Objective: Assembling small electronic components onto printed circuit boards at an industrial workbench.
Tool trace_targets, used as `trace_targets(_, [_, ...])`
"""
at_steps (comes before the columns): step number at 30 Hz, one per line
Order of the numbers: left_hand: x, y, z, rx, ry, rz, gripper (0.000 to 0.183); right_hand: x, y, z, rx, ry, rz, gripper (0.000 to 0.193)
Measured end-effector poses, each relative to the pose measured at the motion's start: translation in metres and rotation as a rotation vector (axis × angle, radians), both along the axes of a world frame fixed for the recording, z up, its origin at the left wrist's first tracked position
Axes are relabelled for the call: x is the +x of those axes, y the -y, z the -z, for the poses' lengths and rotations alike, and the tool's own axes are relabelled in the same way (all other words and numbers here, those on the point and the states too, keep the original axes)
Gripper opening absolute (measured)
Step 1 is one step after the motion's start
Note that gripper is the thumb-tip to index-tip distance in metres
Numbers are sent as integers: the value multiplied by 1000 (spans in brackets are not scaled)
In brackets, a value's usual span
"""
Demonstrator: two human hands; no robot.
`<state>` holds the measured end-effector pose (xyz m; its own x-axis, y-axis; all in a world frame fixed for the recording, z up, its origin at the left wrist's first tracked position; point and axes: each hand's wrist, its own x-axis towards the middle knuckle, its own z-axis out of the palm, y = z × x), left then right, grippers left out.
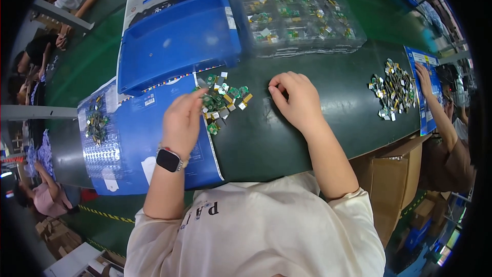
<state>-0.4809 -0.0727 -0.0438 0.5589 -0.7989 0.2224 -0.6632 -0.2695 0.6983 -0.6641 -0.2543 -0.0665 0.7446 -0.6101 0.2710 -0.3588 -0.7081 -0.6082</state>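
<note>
A loose pile of small green circuit boards with silver and gold-coloured parts (225, 100) lies on the dark green table, partly over the edge of a blue printed sheet (202, 166). At the pile's left side is my left hand (183, 119), its fingertips drawn together by the boards; a dark watch sits on that wrist. My right hand (297, 98) is to the right of the pile and apart from it. Its fingers are curled, with thumb and forefinger in a pinch. Whatever either hand may hold is too small or hidden to make out.
Beyond the pile stand a shallow blue plastic bin (179, 46) and a stack of clear compartment trays (312, 50) filled with boards. A clear tray (101, 156) lies left. At right are another board pile (393, 92), a co-worker's hand (424, 78) and a cardboard box (388, 187).
</note>
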Motion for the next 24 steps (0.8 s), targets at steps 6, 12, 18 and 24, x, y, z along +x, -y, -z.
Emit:
trace_targets(6, [25, -24, 3, 158, 268, 135, 27, 6, -11, 3, -113, 129, -182, 14])
trace_targets(12, [-15, -25, 8, 471, 372, 8, 89, 10, -25, 3, -109, 97, -302, 23])
trace_targets(18, [-8, -38, 11, 557, 268, 55, 103, 8, -20, 2, -111, 74, -291, 26])
trace_targets(24, [-2, -47, 18, 569, 273, 68, 100, 10, -20, 1, -100, 61, -285, 26])
